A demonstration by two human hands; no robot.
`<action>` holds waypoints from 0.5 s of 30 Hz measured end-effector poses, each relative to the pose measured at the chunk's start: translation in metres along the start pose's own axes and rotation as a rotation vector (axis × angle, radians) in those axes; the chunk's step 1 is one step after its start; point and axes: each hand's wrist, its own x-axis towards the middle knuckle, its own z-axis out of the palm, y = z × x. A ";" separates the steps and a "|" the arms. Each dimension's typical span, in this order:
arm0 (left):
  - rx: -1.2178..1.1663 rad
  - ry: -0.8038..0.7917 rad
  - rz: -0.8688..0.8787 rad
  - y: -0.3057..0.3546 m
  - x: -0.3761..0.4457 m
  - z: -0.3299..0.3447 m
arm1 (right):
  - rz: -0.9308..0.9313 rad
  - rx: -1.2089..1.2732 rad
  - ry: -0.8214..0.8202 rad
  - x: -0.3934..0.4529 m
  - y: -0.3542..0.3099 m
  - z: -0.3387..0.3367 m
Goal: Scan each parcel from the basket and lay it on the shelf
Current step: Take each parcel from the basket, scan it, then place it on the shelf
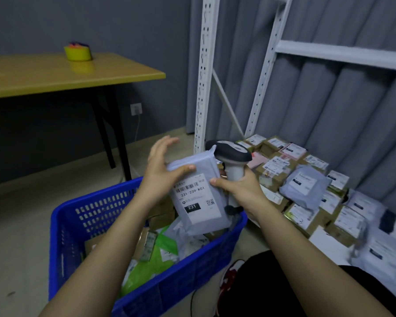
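A grey poly-bag parcel (198, 193) with a white label reading 231 is held above the blue basket (82, 216). My left hand (161, 165) grips its upper left corner, thumb on the front and fingers spread behind. My right hand (240, 191) is closed round the handle of a grey and black barcode scanner (230, 154), and its thumb presses the parcel's right edge. The scanner's head sits just behind the parcel's top. The basket holds several more bags and boxes. On the low shelf (329, 241) at right lie several labelled cartons and grey bags.
White shelf uprights (204, 72) and a crossbeam rise at right before a grey curtain. A yellow table (66, 74) with a yellow cup stands at back left. My knee and a red shoe (230, 275) are beside the basket. A dark object (387, 221) lies on the shelf.
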 end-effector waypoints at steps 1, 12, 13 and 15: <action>-0.113 0.049 -0.097 0.000 -0.004 0.000 | -0.002 0.011 0.011 -0.002 -0.002 -0.001; -0.255 -0.235 -0.385 -0.021 -0.029 0.008 | 0.048 0.077 0.158 0.000 -0.019 -0.010; -0.230 -0.180 -0.392 -0.025 -0.024 0.007 | 0.063 0.039 0.175 0.001 -0.019 -0.011; -0.220 -0.064 -0.453 -0.033 -0.014 0.004 | 0.067 -0.033 0.155 -0.001 -0.017 -0.012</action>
